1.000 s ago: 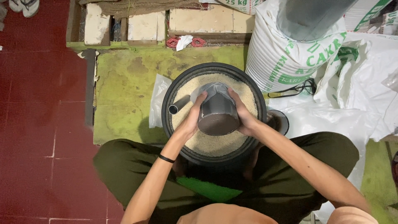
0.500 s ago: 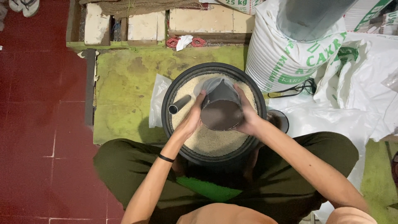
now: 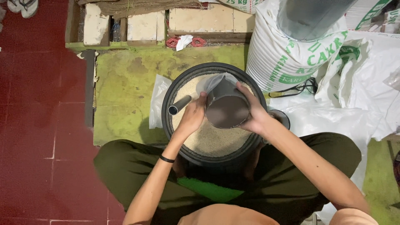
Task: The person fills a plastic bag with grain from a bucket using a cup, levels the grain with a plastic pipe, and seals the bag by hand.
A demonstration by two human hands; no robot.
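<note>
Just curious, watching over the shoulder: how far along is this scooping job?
Done: the black basin holds a bed of grain. In hand: both hands, left hand and right hand, grip the grey cup with a clear bag over it. Left: no filled bags are in sight.

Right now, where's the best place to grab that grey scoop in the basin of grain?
Probably the grey scoop by its round body, one palm on each side, as the left hand and right hand do: it lies tilted, mouth toward the person. Its tube handle juts left, free for one hand.
</note>
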